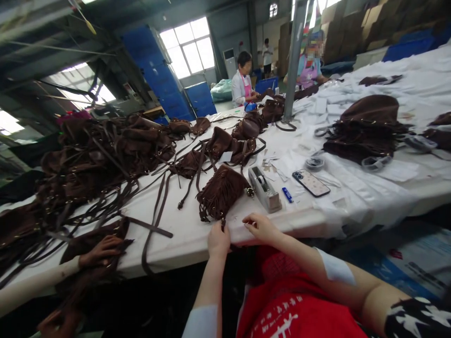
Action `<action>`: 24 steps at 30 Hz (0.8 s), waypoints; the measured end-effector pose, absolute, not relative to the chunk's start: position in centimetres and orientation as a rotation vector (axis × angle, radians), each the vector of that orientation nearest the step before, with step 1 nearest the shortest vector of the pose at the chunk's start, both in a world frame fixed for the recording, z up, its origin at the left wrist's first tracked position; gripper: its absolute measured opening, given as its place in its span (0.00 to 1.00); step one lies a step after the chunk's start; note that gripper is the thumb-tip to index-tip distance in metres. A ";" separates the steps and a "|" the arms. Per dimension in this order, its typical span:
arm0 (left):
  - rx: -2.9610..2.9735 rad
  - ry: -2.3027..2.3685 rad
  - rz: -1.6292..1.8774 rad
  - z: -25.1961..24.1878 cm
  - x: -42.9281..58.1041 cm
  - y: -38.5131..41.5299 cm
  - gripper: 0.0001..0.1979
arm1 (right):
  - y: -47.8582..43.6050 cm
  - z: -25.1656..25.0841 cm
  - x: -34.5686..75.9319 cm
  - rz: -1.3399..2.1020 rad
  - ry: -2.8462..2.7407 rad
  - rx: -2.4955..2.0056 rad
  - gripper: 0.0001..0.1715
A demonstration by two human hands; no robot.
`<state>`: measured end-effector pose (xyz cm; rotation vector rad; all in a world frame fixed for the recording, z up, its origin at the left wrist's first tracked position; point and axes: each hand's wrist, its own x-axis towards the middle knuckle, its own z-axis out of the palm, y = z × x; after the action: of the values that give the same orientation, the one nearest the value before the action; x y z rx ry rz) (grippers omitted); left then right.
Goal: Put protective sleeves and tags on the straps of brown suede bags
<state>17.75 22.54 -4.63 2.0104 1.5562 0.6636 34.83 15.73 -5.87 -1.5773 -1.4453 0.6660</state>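
A small dark brown fringed bag (223, 190) lies on the white-covered table (197, 237) in front of me. My left hand (218, 240) is closed at the table's front edge, pinching a short dark strap end (223, 222) at the bag's near side. To its right, my right hand (261, 228) hovers by the table edge with fingers pinched together; what they hold, if anything, is too small to make out. A grey tape dispenser (264, 190) stands just beyond my right hand. Beside it lie a blue lighter or marker-like stick (287, 195) and a phone (311, 183).
A large heap of brown bags and straps (116, 145) covers the left side. At lower left, a co-worker's hand (102, 251) rests on another bag. Stacked brown bags (368, 126) stand right; a metal post (294, 65) rises at the back. Other people work across the table.
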 end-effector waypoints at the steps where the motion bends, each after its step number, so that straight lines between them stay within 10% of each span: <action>1: 1.996 1.513 0.647 -4.4 17.7 22.6 0.13 | 15.8 -5.8 35.0 0.708 -1.405 -1.574 0.10; 24: 1.077 1.185 0.746 5.7 17.9 16.0 0.12 | 15.8 0.2 34.3 1.270 -1.033 -1.113 0.13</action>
<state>17.87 16.04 5.69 1.0771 1.1854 0.7461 34.33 15.79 0.18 -1.1129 -1.0326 1.2695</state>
